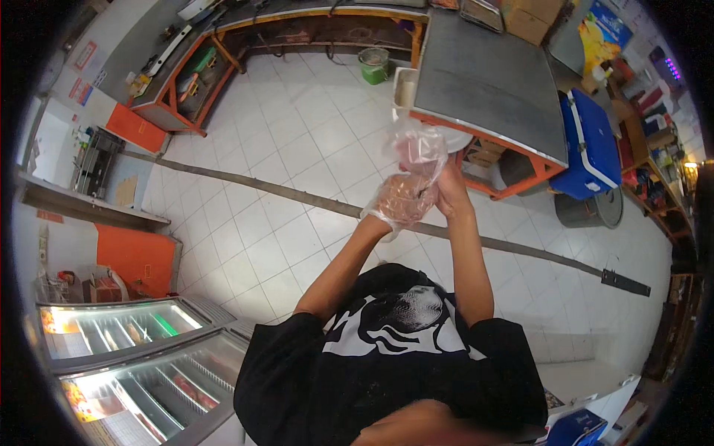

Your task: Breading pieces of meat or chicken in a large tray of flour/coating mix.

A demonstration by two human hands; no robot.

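My left hand (404,198) is inside a loose clear plastic glove that is bunched at the wrist. Close beside it, my right hand (452,189) has a bare wrist and is against a crumpled piece of clear plastic (418,142). Pinkish colour shows through this plastic; glare and folds hide whether it is fingers or a held thing. Both hands are raised in front of my chest, above the tiled floor, and nearly touch. The fingers of the left hand are blurred by the film.
A metal-topped table (485,78) with an orange frame stands ahead to the right, beside a blue cooler box (588,145). A green bucket (374,67) is on the floor. Glass-topped freezers (150,384) are at left. A dark strip (268,187) crosses the white tiles.
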